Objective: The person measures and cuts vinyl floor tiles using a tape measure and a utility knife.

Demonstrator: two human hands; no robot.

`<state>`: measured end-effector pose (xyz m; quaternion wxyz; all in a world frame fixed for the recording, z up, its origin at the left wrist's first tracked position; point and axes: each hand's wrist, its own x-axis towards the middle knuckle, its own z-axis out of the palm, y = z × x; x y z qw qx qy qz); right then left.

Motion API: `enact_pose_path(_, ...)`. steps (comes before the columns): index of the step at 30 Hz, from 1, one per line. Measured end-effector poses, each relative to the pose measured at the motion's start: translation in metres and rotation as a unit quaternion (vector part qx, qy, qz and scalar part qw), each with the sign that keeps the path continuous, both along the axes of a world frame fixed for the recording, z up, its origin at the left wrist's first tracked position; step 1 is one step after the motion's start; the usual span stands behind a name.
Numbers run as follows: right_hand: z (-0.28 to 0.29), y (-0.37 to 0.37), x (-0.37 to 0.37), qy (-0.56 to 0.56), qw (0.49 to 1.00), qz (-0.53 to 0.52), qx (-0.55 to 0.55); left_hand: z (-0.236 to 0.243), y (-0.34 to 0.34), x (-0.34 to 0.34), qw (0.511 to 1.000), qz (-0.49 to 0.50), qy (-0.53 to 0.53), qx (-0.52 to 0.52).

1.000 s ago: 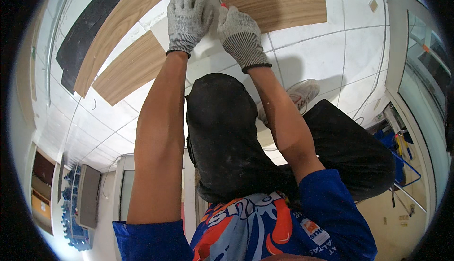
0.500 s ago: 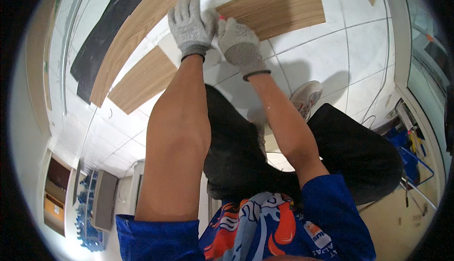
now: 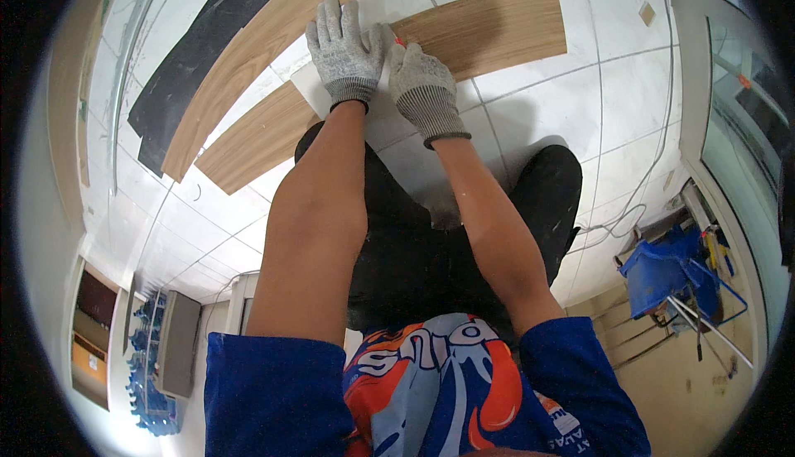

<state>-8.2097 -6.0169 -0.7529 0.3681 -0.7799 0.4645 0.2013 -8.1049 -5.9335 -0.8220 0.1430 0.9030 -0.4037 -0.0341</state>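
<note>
My left hand (image 3: 345, 55), in a grey knit glove, presses down with fingers spread on a flat whitish piece (image 3: 311, 90). Beside it, my right hand (image 3: 422, 88), gloved alike, is closed around a small tool with a red part (image 3: 400, 42); its kind is mostly hidden in the fist. Beyond the right hand a wood-look plank (image 3: 505, 31) extends to the right. Another wood-look stretch (image 3: 257, 138) shows left of the whitish piece; whether both are one plank under it I cannot tell.
A long wood-look plank (image 3: 224, 64) curves behind, next to a black sheet (image 3: 186, 76) on the white tile floor (image 3: 538, 97). A blue folding chair (image 3: 662, 275) and a cable (image 3: 613, 227) lie right. Blue bottles (image 3: 149, 374) stand lower left.
My legs have shifted, with a knee now bent nearer the floor at the right. The view has moved slightly. Both hands stay at the whitish piece, the right still gripping the red tool.
</note>
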Motion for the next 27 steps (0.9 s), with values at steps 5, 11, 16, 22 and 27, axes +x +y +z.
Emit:
enact_pose_path(5, -0.004, 0.005, -0.003, 0.01, 1.0, 0.011, -0.006, -0.006, 0.001, -0.003, 1.0, 0.015, -0.004, -0.019)
enact_pose_path(11, 0.002, -0.001, -0.003, 0.031, 0.998, 0.011, 0.045, -0.004, -0.002, -0.004, 1.0, 0.019, -0.014, -0.001)
enact_pose_path(16, 0.002, 0.002, -0.006, 0.02, 0.999, 0.023, 0.037, 0.0, -0.009, -0.004, 0.998, 0.006, -0.048, -0.027)
enact_pose_path(22, 0.004, 0.027, -0.054, -0.019, 0.997, 0.072, -0.011, -0.002, -0.007, -0.005, 0.999, 0.014, -0.038, -0.035)
enact_pose_path(27, 0.015, 0.058, -0.122, 0.037, 0.996, 0.081, -0.016, 0.013, -0.01, -0.021, 0.999, 0.024, 0.009, 0.044)
